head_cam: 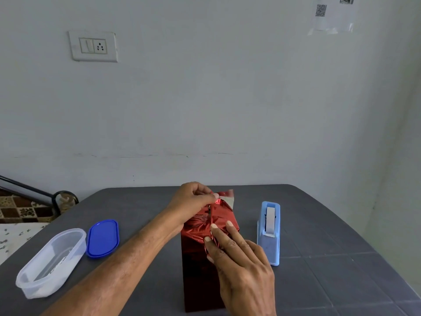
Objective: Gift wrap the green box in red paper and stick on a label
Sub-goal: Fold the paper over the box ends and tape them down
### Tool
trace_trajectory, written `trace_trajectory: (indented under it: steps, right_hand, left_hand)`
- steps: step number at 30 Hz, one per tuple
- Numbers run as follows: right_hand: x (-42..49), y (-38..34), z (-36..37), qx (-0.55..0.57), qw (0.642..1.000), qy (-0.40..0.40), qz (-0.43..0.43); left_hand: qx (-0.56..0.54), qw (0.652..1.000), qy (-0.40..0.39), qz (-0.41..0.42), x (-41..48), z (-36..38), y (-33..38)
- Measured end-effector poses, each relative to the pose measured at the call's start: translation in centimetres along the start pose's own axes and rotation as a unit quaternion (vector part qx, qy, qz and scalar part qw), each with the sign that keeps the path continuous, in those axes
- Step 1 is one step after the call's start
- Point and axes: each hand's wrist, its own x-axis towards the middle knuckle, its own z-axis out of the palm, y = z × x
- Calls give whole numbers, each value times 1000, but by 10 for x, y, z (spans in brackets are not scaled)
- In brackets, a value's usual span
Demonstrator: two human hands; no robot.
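Table: dark grey tabletop is sitting against a pale wall.
Parcel: tall box wrapped in shiny red foil paper is standing upright mid-table.
Left hand: left hand is pinching its far top flap.
Right hand: right hand is pressing straight, slightly parted fingers on the folded top.
Right: pale blue plastic tape dispenser is standing nearby.
Left: clear oval plastic tub and blue oval lid are lying together.
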Motion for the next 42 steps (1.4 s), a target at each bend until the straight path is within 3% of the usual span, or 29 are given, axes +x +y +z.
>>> trace_trajectory:
  steps: [6,12,16,20,33,42]
  right_hand:
    - [2,-5,-6,32,998,-10,52]
    - [3,-8,-5,52,995,1,79]
    - [0,-6,-3,75,994,13,77]
    - [-1,-7,-3,106,990,36,88]
    - [4,-8,-10,148,980,21,130]
    - [15,-9,-16,78,991,-45,95]
  left_hand:
    - [-57,997,-49,-12,-24,-24,-7]
    - [17,997,-39,70,-34,-25,-26]
    - [155,972,69,161,-35,-24,-31]
    - [159,965,19,206,-42,-23,-23]
    - [189,961,-54,194,-42,-33,-17]
    - [162,966,-60,191,-40,-30,-14]
